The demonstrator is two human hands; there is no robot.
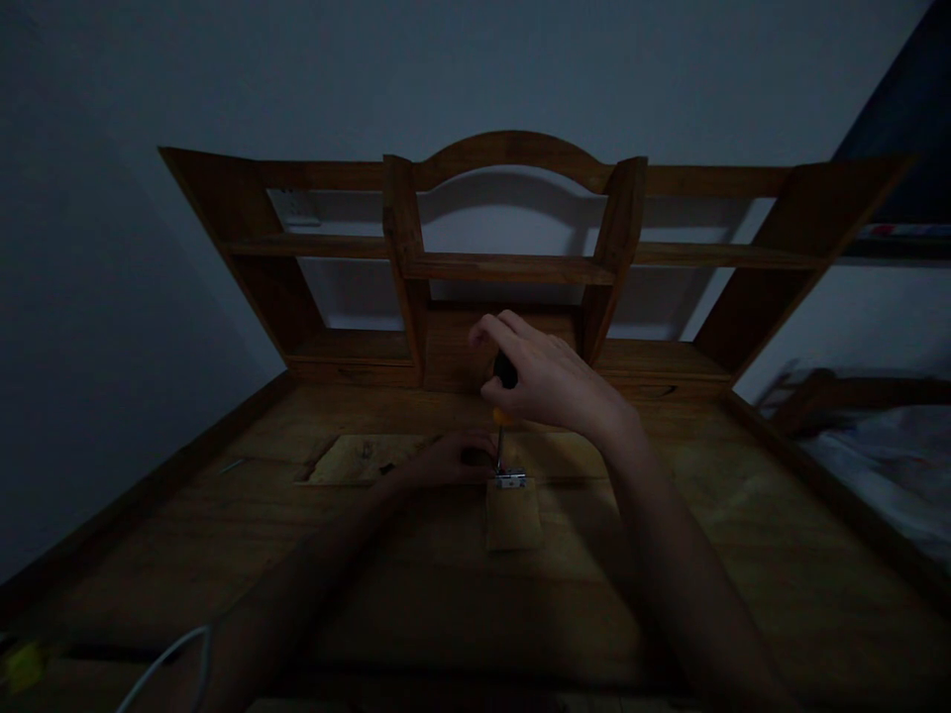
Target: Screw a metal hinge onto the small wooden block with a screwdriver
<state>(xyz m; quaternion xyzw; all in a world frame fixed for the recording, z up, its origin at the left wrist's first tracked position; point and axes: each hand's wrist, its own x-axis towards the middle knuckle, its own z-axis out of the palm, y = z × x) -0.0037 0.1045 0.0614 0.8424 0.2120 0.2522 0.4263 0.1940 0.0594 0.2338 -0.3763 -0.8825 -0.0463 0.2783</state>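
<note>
My right hand (554, 376) is curled around the dark handle of a screwdriver (500, 446), which has an orange collar and a thin metal shaft. The shaft points down, nearly upright, with its tip at the left side of a small metal hinge (511, 479). That hinge lies across the joint between a small square wooden piece (514, 520) and a longer wooden board (572, 456) behind it. My left hand (450, 458) rests over the board, its thumb and fingertips bent together close to the screwdriver tip. What they pinch is too dark to make out.
A wooden desk (245, 535) carries a shelf unit (512, 267) along its back, against the wall. A small thin metal object (233, 465) lies at the left. Raised side edges bound the desktop. A white cable (167, 654) crosses my left forearm.
</note>
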